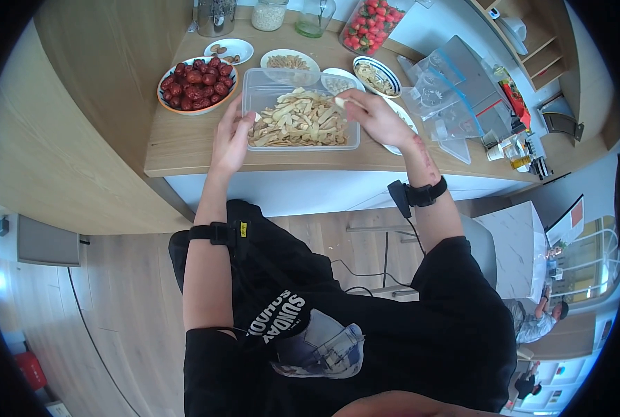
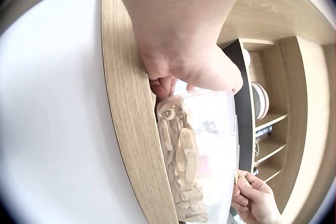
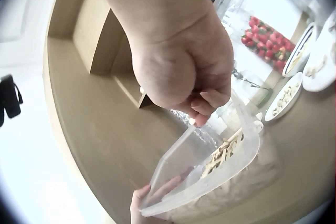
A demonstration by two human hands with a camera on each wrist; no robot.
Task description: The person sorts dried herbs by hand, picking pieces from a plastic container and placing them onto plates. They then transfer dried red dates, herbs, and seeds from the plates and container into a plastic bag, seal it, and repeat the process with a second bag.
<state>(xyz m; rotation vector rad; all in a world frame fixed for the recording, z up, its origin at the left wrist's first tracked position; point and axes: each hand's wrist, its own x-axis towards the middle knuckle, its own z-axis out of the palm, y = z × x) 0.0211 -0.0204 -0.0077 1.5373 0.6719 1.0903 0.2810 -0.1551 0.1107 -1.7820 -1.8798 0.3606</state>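
A clear plastic box (image 1: 251, 90) of pale dried slices (image 1: 303, 118) rests on the wooden counter near its front edge. My left hand (image 1: 230, 142) grips the box's left side, its thumb on the rim; in the left wrist view the left hand (image 2: 184, 66) covers that end. Over the box's right rim, my right hand (image 1: 379, 119) pinches a small pale piece (image 1: 340, 102) between thumb and fingers. The right wrist view shows the right hand (image 3: 184, 71) with curled fingers above the box (image 3: 210, 184), and a bit of the piece at the fingertips.
A bowl of red dates (image 1: 197, 85) stands left of the box. Behind are small plates of dried pieces (image 1: 289, 61), glass jars (image 1: 268, 15) and a container of strawberries (image 1: 372, 28). Plastic bags (image 1: 443, 94) lie at the right, past a white plate (image 1: 406, 117) partly under my right arm.
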